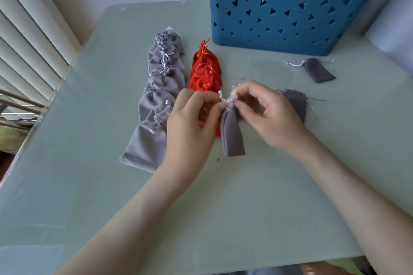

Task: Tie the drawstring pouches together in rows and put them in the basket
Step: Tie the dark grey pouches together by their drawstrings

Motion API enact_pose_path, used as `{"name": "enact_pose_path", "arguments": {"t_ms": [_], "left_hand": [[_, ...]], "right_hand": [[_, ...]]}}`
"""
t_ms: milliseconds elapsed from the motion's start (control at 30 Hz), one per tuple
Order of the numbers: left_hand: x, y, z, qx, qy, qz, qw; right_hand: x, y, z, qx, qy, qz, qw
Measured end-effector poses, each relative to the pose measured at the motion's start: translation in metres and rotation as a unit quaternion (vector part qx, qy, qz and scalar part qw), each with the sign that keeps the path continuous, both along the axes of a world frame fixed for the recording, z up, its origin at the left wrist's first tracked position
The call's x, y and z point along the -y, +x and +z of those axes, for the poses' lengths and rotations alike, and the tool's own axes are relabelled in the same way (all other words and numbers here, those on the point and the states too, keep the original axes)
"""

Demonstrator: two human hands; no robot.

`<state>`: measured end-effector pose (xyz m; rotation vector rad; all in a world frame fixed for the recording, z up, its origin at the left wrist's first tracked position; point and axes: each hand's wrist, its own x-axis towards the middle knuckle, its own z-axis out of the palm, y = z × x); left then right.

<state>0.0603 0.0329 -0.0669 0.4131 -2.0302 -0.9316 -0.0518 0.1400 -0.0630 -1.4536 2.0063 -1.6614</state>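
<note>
A small dark grey pouch (232, 135) hangs from its white drawstrings (229, 100), which my left hand (190, 125) and my right hand (268, 111) pinch from both sides just above the table. Behind my right hand lies another dark grey pouch (295, 101), partly hidden. A third dark grey pouch (318, 70) lies alone further right. A row of light grey pouches (156, 96) tied together stretches along the table left of my hands. Beside it lies a row of red pouches (204, 71), its near end hidden by my left hand. The blue basket (290, 6) stands at the back right.
The pale green table (201, 207) has its front edge close to me and its left edge beside window blinds (29, 40). A white wall rises behind the basket.
</note>
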Motion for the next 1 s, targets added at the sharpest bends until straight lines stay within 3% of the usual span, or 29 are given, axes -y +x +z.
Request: {"name": "enact_pose_path", "arguments": {"t_ms": [133, 300, 767, 1000], "left_hand": [[0.002, 0.0, -0.002, -0.018, -0.089, 0.01, 0.996], [0.006, 0.0, -0.002, -0.005, -0.07, -0.02, 0.997], [0.009, 0.001, -0.003, 0.004, -0.165, -0.094, 0.982], [0.017, 0.001, -0.004, 0.014, -0.279, -0.097, 0.955]], "right_hand": [[0.001, 0.003, 0.0, 0.012, -0.004, -0.006, 1.0], [0.0, 0.005, 0.002, 0.038, 0.009, 0.015, 0.999], [-0.006, 0.007, 0.013, 0.051, 0.016, 0.035, 0.998], [-0.005, 0.007, 0.006, 0.103, 0.03, 0.035, 0.994]]}}
